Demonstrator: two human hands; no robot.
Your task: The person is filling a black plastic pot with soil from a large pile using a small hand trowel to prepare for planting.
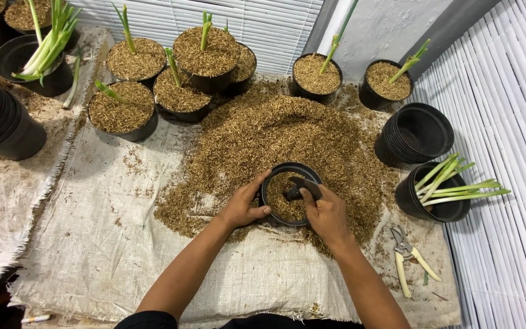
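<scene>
Two hands meet at one black pot [273, 183] in the middle of my view, sitting at the near edge of a husk heap [275, 137] on a sack sheet [105, 244]. My left hand [245, 204] curls round the pot's left rim, thumb on the near rim. My right hand [327, 213] is closed on a small dark scoop [302, 184] that dips into the husk inside the pot.

Open room lies to the left: bare sheet runs from the pot out to its frayed left edge. To the right it is tight. Pruners [406, 256] lie just beside my right wrist, and a pot of cut stalks [436, 195] stands near, its stalks sticking out rightward. A stack of pots [415, 134] sits behind that. Far side of the heap, filled pots with shoots [181, 76] crowd in a row. Another stack [1, 122] lies at the left edge. White slats [506, 109] bound the right side.
</scene>
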